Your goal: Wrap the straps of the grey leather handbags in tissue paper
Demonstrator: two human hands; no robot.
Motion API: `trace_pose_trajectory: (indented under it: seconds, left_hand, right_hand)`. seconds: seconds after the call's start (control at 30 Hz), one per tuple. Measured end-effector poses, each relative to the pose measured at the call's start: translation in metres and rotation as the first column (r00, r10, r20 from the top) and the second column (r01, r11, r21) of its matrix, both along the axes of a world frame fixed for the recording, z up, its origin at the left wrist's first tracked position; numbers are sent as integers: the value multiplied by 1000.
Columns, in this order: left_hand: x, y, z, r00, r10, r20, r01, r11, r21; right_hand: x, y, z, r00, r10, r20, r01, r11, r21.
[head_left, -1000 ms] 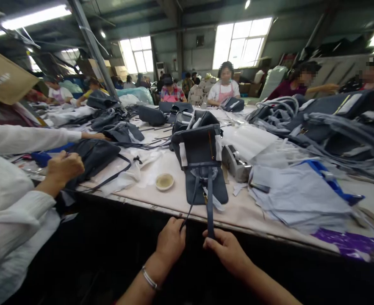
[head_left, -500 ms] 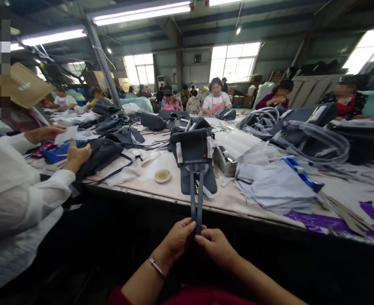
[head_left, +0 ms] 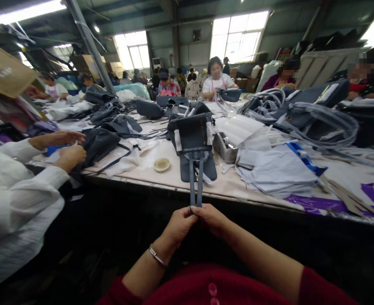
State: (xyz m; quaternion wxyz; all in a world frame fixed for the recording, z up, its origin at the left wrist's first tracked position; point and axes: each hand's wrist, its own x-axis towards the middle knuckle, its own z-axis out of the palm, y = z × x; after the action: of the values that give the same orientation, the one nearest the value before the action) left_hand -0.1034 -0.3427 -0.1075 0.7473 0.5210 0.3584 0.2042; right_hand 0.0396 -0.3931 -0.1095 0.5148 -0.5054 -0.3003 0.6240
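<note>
Head view: left hand [head_left: 181,224] and right hand [head_left: 214,218] meet, fingers pinching the ends of 2 straps [head_left: 192,180]. The dark bag [head_left: 190,133] sits on the table [head_left: 231,182]. Hard pulling could drag it forward; a leftward tug could upset the shallow dish [head_left: 162,164].

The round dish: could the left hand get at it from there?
Probably yes: nothing seems to block the way from the left hand to the dish, but it would likely need to release the straps first.

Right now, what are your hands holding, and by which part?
The left hand and right hand pinch two flat dark grey bag straps by their near ends.
</note>
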Motion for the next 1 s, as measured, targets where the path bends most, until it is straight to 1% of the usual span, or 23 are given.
trace_pose_trajectory:
  seconds: [0.07, 0.1, 0.17, 0.23, 0.27, 0.33, 0.4, 0.43, 0.47, 0.5, 0.53, 0.6, 0.67, 0.7, 0.73, 0.77, 0.8, 0.87, 0.9, 0.93, 0.97, 1.0]
  left_hand:
    - [-5, -4, -6, 997, -70, -41, 71, 997, 15]
    - [-10, -6, -10, 989, -131, -64, 131, 991, -1]
    - [-21, -12, -20, 955, -281, -100, 278, 960, -40]
    - [-30, -17, -28, 919, -375, -123, 374, 927, -29]
    - [-33, -18, -30, 911, -389, -135, 391, 920, -8]
    - [-36, -19, -30, 914, -375, -156, 384, 923, 35]
    - [-36, -16, -24, 929, -342, -141, 352, 934, 53]
    - [-36, -15, -20, 934, -335, -125, 344, 937, 59]
    - [-35, -14, -15, 934, -340, -107, 348, 935, 67]
    - [-36, -13, -10, 931, -354, -92, 361, 929, 76]
    - [-36, -12, -5, 922, -378, -85, 384, 919, 84]
    - [-38, -14, 0, 897, -430, -101, 439, 893, 98]
    - [-40, -17, 0, 890, -438, -126, 452, 885, 112]
    - [-42, -18, -1, 895, -424, -138, 440, 890, 118]
    - [-43, -18, -3, 904, -402, -146, 420, 899, 123]
    - [-44, -18, -4, 915, -375, -148, 394, 911, 124]
    - [-44, -17, -5, 926, -350, -144, 367, 922, 121]
    - [-45, -16, -2, 939, -318, -131, 332, 936, 114]
    - [-45, -15, 1, 942, -312, -123, 326, 938, 118]
    - [-44, -14, 5, 942, -314, -114, 327, 937, 123]
    - [-44, -14, 9, 941, -322, -102, 334, 934, 127]
    - [-43, -14, 13, 939, -331, -87, 340, 931, 129]
  right_hand:
    - [-5, 5, -1, 997, -70, -36, 70, 997, 10]
    - [-5, 6, 0, 992, -108, -70, 110, 993, 31]
    - [-1, 7, 2, 972, -177, -155, 188, 980, 65]
    - [5, 6, 4, 953, -206, -222, 228, 971, 77]
    - [6, 5, 5, 950, -194, -245, 219, 972, 80]
    - [2, -1, 5, 957, -96, -273, 127, 987, 99]
    - [-7, -9, 7, 963, 25, -269, 6, 994, 113]
    - [-11, -12, 10, 961, 59, -269, -29, 993, 112]
    - [-14, -14, 15, 959, 66, -275, -36, 993, 111]
    - [-14, -16, 22, 956, 46, -288, -14, 993, 113]
    - [-11, -16, 30, 953, 2, -304, 36, 992, 119]
    - [3, -11, 49, 936, -124, -330, 178, 975, 137]
    - [23, -6, 66, 903, -280, -327, 345, 925, 161]
    - [30, -5, 70, 883, -340, -322, 408, 896, 173]
    - [34, -6, 72, 873, -371, -316, 440, 879, 185]
    - [34, -8, 71, 880, -364, -305, 432, 880, 196]
    - [30, -12, 67, 904, -318, -285, 382, 901, 205]
    - [14, -22, 55, 965, -153, -212, 199, 957, 213]
    - [4, -27, 49, 983, -74, -166, 109, 971, 212]
    - [-4, -30, 44, 991, -21, -130, 49, 976, 211]
    - [-10, -32, 42, 994, -7, -108, 30, 977, 211]
    - [-12, -32, 43, 994, -29, -102, 51, 975, 215]
